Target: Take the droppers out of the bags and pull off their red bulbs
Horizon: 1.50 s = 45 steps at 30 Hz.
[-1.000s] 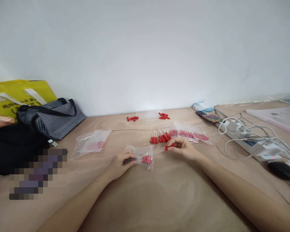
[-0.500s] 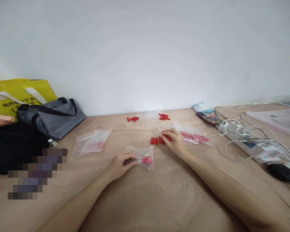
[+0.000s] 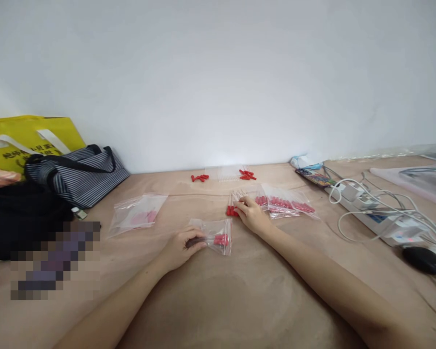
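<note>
My left hand (image 3: 183, 246) is closed around the edge of a clear zip bag (image 3: 211, 227), in which several droppers with red bulbs (image 3: 221, 240) lie, bulbs to the right. Ahead and to the right, my right hand (image 3: 252, 213) reaches over a row of loose glass droppers (image 3: 231, 210), its thumb and fingertips pinched at their red bulbs; the hand hides part of the row. Right beside that hand lies a stack of clear bags (image 3: 287, 206) with red-bulbed droppers inside. To the left are flat clear bags (image 3: 141, 213) showing pink-red patches.
Near the wall lie loose red bulbs (image 3: 199, 178), more red bulbs (image 3: 247, 174) and a row of glass tubes (image 3: 230, 173). A power strip (image 3: 378, 220) with tangled cables and a black mouse (image 3: 425, 259) lie right. A striped bag (image 3: 89, 177) and yellow bag (image 3: 54, 126) stand left.
My right hand has moved slightly left and down along the row of droppers, uncovering more red bulbs to its right. The left hand stays on its bag.
</note>
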### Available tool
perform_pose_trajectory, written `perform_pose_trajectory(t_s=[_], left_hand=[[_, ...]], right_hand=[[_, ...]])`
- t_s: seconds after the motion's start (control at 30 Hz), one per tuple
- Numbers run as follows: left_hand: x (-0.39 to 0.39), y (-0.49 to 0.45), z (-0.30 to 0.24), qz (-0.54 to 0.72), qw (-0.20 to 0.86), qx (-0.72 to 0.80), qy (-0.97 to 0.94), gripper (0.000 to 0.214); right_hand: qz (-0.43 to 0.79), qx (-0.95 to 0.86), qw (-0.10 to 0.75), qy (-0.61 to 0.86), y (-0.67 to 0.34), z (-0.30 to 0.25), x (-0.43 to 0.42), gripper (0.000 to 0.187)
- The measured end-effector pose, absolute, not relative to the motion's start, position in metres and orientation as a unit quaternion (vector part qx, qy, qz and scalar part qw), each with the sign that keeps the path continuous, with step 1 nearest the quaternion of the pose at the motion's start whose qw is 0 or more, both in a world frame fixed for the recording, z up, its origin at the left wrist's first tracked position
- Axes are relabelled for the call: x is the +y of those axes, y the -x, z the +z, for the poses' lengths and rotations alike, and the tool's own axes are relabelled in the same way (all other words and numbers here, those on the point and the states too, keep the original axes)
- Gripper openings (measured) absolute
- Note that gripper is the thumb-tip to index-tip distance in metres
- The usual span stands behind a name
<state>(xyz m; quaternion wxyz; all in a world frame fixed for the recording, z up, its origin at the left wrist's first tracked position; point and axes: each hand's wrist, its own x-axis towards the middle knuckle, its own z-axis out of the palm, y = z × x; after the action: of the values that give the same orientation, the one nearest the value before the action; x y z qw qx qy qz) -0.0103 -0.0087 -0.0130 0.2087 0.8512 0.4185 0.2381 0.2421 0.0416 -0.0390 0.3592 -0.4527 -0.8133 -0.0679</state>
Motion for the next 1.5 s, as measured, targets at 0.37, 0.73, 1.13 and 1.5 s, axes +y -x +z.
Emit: perform_pose_trajectory(t_s=[0.37, 0.73, 1.13, 1.5], left_hand=[[-0.010, 0.009, -0.011, 0.239, 0.204, 0.418, -0.852, 0.017], [-0.010, 0.008, -0.011, 0.244, 0.203, 0.412, -0.854, 0.019], [-0.009, 0.004, -0.009, 0.240, 0.200, 0.405, -0.859, 0.019], [-0.007, 0.003, -0.009, 0.230, 0.197, 0.415, -0.858, 0.021]], right_hand=[[-0.001, -0.780, 0.416, 0.467, -0.238, -0.036, 0.035, 0.007], [0.152, -0.796, 0.428, 0.400, -0.244, -0.030, -0.017, 0.006], [0.242, -0.847, 0.302, 0.364, -0.231, -0.021, -0.017, 0.035], [0.239, -0.803, 0.330, 0.436, -0.222, -0.023, -0.014, 0.014]])
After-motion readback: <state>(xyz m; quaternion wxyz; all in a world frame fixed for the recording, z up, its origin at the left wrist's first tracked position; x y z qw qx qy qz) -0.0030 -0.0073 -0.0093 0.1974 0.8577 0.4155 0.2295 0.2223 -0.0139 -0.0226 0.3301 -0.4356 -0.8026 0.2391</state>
